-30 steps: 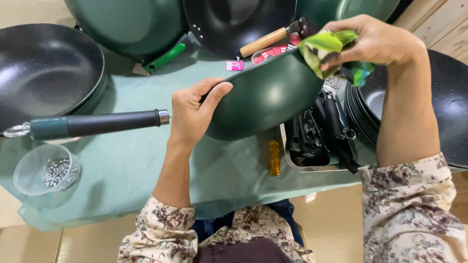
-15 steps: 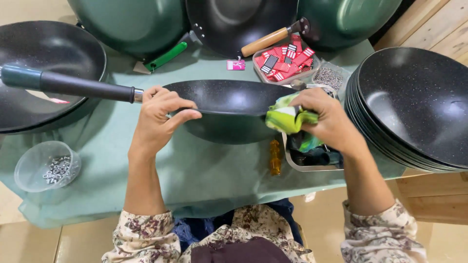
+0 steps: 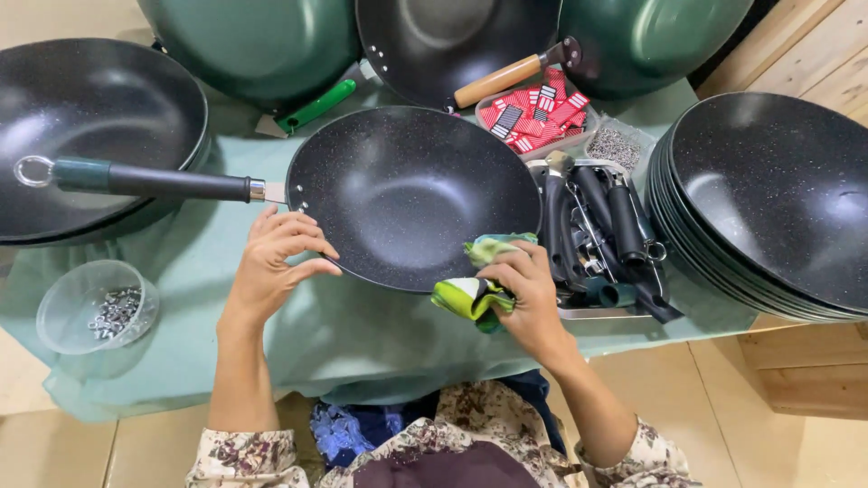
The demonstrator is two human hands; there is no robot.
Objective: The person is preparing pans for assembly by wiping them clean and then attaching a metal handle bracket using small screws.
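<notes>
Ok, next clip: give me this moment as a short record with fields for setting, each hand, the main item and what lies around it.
setting: table under a pale green cloth, seen from above
left hand: rests on the near left rim of the black speckled wok, empty
right hand: grips a green and yellow cloth at the wok's near right rim
wok: upright, its dark handle points left
right of wok: tray of black handles; stack of black woks
near left: clear bowl of small metal parts

Left hand (image 3: pixel 276 262) steadies wok (image 3: pixel 411 194) — right hand (image 3: pixel 524 294) clutches cloth (image 3: pixel 470 294).
</notes>
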